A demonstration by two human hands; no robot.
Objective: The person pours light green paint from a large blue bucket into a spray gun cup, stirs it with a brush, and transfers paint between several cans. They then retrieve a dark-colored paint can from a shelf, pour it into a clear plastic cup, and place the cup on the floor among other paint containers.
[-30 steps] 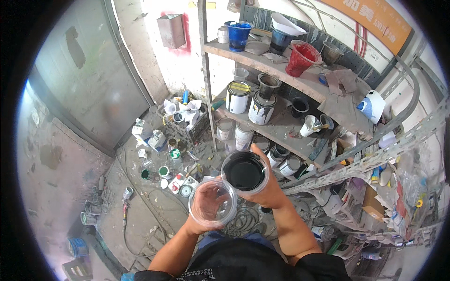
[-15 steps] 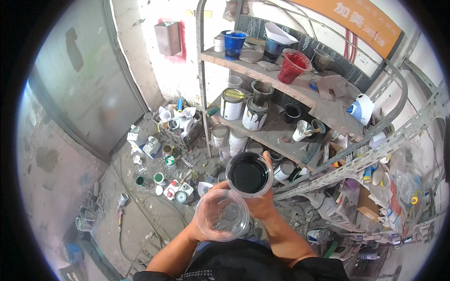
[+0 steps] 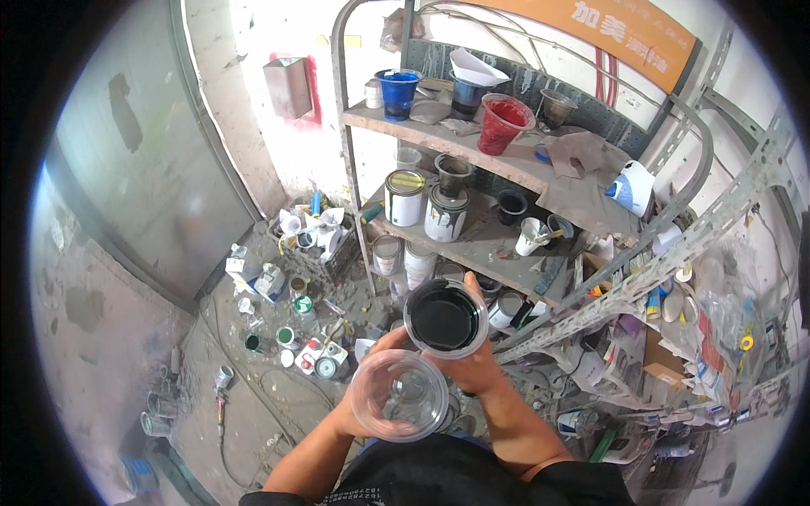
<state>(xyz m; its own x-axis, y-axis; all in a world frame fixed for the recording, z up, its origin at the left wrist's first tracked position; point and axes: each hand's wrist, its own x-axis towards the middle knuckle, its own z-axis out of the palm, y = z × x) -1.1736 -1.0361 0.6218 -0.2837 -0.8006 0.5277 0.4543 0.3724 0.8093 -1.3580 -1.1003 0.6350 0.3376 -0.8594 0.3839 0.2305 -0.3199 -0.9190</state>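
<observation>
Two clear plastic cups are held side by side in front of my body. My left hand (image 3: 354, 411) is closed around an empty-looking clear plastic cup (image 3: 400, 358), lower and nearer to me. My right hand (image 3: 479, 364) grips a second cup holding black liquid (image 3: 445, 320), probably paint, its inner wall coated dark near the top. Its thumb stands up along the right side of the rim. The two rims meet or overlap in view; whether they touch I cannot tell. Most of my fingers are hidden beneath the cups.
Ahead stands a metal shelf (image 3: 456, 139) with a blue cup (image 3: 398, 93), a red cup (image 3: 504, 124) and paint cans (image 3: 404, 198). A crate of waste (image 3: 325, 257) sits on the floor at left, near several open cans and a hose (image 3: 221, 426). Clutter fills the right-hand rack (image 3: 675, 358).
The shelf has shifted slightly left and down in view. Both hands still hold their cups, almost unmoved; the black-filled cup sits slightly lower left.
</observation>
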